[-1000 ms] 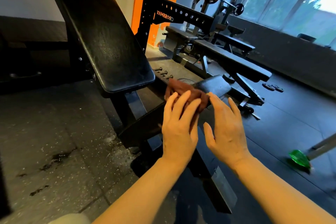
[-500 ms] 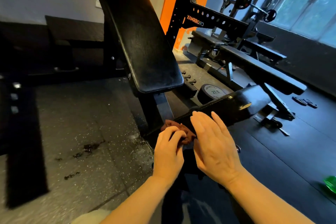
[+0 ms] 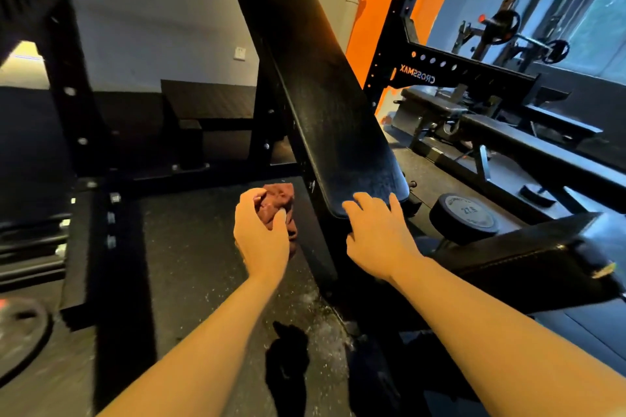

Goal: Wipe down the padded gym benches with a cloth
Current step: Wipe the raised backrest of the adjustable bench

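Observation:
A black inclined backrest pad [image 3: 321, 88] of the bench rises steeply in the middle of the view. Its seat pad [image 3: 528, 257] lies low at the right, dusty and scuffed. My left hand [image 3: 262, 237] grips a bunched reddish-brown cloth [image 3: 276, 203] in the air just left of the backrest's lower end. My right hand [image 3: 379, 234] has its fingers spread and touches the lower edge of the backrest pad.
A 27.5 dumbbell [image 3: 464, 217] lies on the floor behind the seat. Flat benches [image 3: 528, 142] and a black Crossmax rack [image 3: 450, 71] stand at the right. A dark rack post [image 3: 67, 78] and a weight plate [image 3: 20, 332] are at the left. The rubber floor [image 3: 189, 247] is speckled with dust.
My left hand lifted the cloth off the seat pad and moved it left and up beside the backrest. My right hand left the seat and reached the backrest's lower edge.

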Demonstrator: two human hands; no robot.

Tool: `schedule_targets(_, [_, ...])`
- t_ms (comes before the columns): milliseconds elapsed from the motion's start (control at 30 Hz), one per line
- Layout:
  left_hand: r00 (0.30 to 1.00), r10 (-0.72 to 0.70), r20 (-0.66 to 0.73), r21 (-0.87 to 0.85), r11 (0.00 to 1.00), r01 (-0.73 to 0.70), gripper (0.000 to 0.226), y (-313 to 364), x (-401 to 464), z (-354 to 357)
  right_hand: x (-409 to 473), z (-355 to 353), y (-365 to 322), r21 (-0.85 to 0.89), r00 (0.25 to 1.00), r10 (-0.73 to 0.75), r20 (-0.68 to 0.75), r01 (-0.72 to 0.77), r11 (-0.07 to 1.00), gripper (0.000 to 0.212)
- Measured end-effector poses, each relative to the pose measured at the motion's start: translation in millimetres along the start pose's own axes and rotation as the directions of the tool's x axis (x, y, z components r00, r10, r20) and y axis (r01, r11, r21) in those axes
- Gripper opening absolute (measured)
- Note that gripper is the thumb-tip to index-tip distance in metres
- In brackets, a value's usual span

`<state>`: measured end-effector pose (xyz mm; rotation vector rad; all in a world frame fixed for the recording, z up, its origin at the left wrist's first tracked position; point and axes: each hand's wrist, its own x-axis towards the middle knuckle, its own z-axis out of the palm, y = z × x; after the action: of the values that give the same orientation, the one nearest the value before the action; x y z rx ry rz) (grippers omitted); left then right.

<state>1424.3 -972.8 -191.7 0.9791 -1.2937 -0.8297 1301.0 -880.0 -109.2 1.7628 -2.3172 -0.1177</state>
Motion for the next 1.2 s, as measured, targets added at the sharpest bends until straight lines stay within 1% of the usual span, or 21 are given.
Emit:
schedule_targets(133, [1.000, -0.025, 0.016, -0.019, 0.999, 0.025, 0.032, -8.8, 22.2, 4.8, 26.6, -17.1, 4.3, -0.010, 0.999, 0.011, 0.052, -0.011, 1.000, 0.056])
schedule_targets(333, [0.987, -0.111, 0.120, -0.052, 0.992, 0.118, 0.026, -14.5, 27.3, 30.6, 42.6, -7.7, 16.8, -0.048, 0.979, 0.013, 0.205, -0.003, 0.999, 0.065])
schedule_targets(467, [0.961, -0.187, 0.204, -0.030, 0.980, 0.197, 0.023, -27.2, 27.9, 51.0, 60.7, 17.5, 18.9, 0.015, 0.954, -0.008, 0.299, 0.004, 1.000, 0.067])
schedule_targets(533, [0.950, -0.224, 0.218, -0.025, 0.972, 0.235, 0.023, -37.7, 30.2, 61.8, 75.9, 33.6, 21.4, 0.070, 0.953, -0.021, 0.304, 0.000, 0.998, 0.067])
schedule_targets(633, [0.938, -0.288, 0.194, 0.001, 0.956, 0.293, 0.029, -56.5, 34.7, 77.7, 102.5, 59.0, 29.1, 0.163, 0.968, -0.032, 0.249, -0.009, 0.987, 0.067])
schedule_targets(700, [0.951, -0.275, 0.141, -0.027, 0.959, 0.281, 0.031, -67.9, 37.6, 88.9, 118.9, 75.0, 35.6, 0.237, 0.980, -0.024, 0.197, -0.024, 0.971, 0.066])
schedule_targets(767, [0.974, -0.201, 0.100, -0.067, 0.976, 0.208, 0.031, -73.6, 41.7, 102.4, 135.1, 87.6, 41.6, 0.316, 0.997, 0.002, 0.081, -0.027, 0.949, 0.058])
schedule_targets(867, [0.982, -0.144, 0.120, -0.096, 0.983, 0.156, 0.026, -80.3, 45.7, 125.7, 151.4, 103.9, 47.4, 0.417, 0.988, 0.058, -0.142, 0.006, 0.909, 0.048])
schedule_targets(933, [0.974, -0.190, 0.123, -0.053, 0.979, 0.197, 0.019, -91.2, 47.4, 136.1, 155.4, 117.0, 47.5, 0.454, 0.971, 0.080, -0.226, 0.032, 0.890, 0.045])
schedule_targets(1000, [0.954, -0.279, 0.110, 0.029, 0.960, 0.278, 0.012, -106.3, 52.0, 136.4, 155.3, 130.3, 46.0, 0.509, 0.964, 0.113, -0.239, 0.025, 0.860, 0.045])
schedule_targets(1033, [0.944, -0.317, 0.089, 0.041, 0.948, 0.315, 0.011, -111.0, 53.8, 133.8, 155.5, 135.6, 46.0, 0.515, 0.966, 0.116, -0.232, 0.021, 0.857, 0.045])
schedule_targets(1067, [0.945, -0.320, 0.064, 0.023, 0.948, 0.319, 0.011, -110.6, 55.6, 130.4, 156.0, 139.4, 45.9, 0.511, 0.965, 0.115, -0.234, 0.021, 0.859, 0.046])
schedule_targets(1100, [0.961, -0.276, 0.037, -0.012, 0.961, 0.276, 0.012, -106.6, 56.2, 128.8, 156.6, 141.8, 46.5, 0.506, 0.963, 0.113, -0.246, 0.028, 0.862, 0.046])
schedule_targets(1133, [0.981, -0.193, 0.012, -0.043, 0.980, 0.193, 0.015, -100.4, 57.1, 128.0, 157.6, 143.1, 46.3, 0.505, 0.959, 0.112, -0.260, 0.037, 0.862, 0.046])
schedule_targets(1200, [0.998, -0.040, 0.047, -0.083, 0.996, 0.044, 0.021, -89.3, 57.8, 132.8, 159.2, 145.3, 46.7, 0.518, 0.955, 0.112, -0.275, 0.049, 0.854, 0.046])
